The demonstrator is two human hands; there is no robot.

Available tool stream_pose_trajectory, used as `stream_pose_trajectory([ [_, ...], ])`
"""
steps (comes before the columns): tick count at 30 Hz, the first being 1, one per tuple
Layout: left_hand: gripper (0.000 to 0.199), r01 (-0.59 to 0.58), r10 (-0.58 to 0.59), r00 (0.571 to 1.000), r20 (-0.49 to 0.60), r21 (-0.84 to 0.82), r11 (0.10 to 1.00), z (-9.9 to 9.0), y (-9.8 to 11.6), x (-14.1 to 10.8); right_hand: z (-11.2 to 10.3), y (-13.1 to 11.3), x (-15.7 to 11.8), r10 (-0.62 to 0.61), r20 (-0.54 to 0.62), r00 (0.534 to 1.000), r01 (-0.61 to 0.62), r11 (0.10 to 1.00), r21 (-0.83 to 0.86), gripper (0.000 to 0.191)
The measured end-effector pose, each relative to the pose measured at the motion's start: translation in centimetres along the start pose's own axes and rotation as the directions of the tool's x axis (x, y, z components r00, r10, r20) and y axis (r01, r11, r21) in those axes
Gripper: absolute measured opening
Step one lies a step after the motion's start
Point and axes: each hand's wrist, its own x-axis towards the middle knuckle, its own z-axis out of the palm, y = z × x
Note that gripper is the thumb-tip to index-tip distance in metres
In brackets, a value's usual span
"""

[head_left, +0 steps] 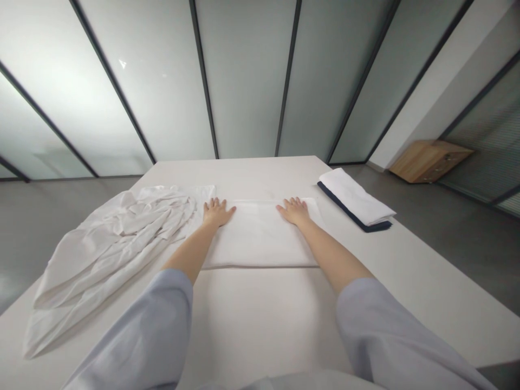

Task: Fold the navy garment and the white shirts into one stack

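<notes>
A folded white cloth (260,233) lies flat as a rectangle on the white table (260,314) in front of me. My left hand (217,212) rests palm down near its far left corner, fingers spread. Close to the far right corner, my right hand (294,210) presses flat on the same cloth, its fingers apart too. Neither hand grips anything. To the left of my left hand spreads a large, crumpled white cloth (122,233), loosely heaped and reaching toward the near left of the table.
At the table's right edge lies a folded white cloth (355,195) on top of a folded dark navy cloth (376,228). Frosted glass panels (247,76) stand beyond the table. A wooden cabinet (428,160) is on the floor at the far right.
</notes>
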Motion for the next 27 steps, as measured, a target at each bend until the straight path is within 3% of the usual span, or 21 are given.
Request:
stream_pose_trajectory([
  [4, 0.074, 0.038, -0.034, 0.996, -0.082, 0.044, 0.998, -0.2, -1.6, -0.3, 0.1, 2.7, 0.0, 0.088, -0.025, 0.996, -0.088, 0.996, 0.025, 0.066],
  [7, 0.062, -0.068, 0.081, 0.978, -0.192, 0.07, 0.995, -0.8, -0.3, -1.4, 0.2, 2.7, -0.1, 0.099, -0.052, 0.994, -0.097, 0.995, 0.031, 0.065],
  [9, 0.055, -0.187, 0.194, 0.961, -0.199, 0.052, 0.981, -1.3, 1.2, -2.6, 0.4, 2.4, -0.1, 0.096, -0.086, 0.992, -0.094, 0.995, 0.028, 0.065],
  [13, 0.058, -0.318, 0.321, 0.946, 0.029, -0.086, 0.944, -1.6, 4.8, -6.3, 0.6, 2.3, -0.2, 0.074, -0.172, 0.982, -0.075, 0.997, 0.001, 0.061],
  [17, 0.079, -0.218, 0.231, 0.956, 0.18, -0.089, 0.972, -1.1, 7.5, -8.5, 0.0, 1.8, -0.6, 0.021, -0.238, 0.971, -0.032, 0.999, -0.04, 0.053],
  [22, 0.084, -0.146, 0.159, 0.968, 0.196, -0.077, 0.986, -0.9, 8.3, -6.0, -2.1, -1.5, -1.6, -0.084, -0.23, 0.969, 0.079, 0.996, -0.03, 0.042],
  [27, 0.076, -0.127, 0.136, 0.984, 0.116, -0.086, 0.988, -0.8, 8.1, -3.0, -2.5, -6.6, -4.1, -0.229, 0.004, 0.974, 0.228, 0.971, 0.069, 0.041],
])
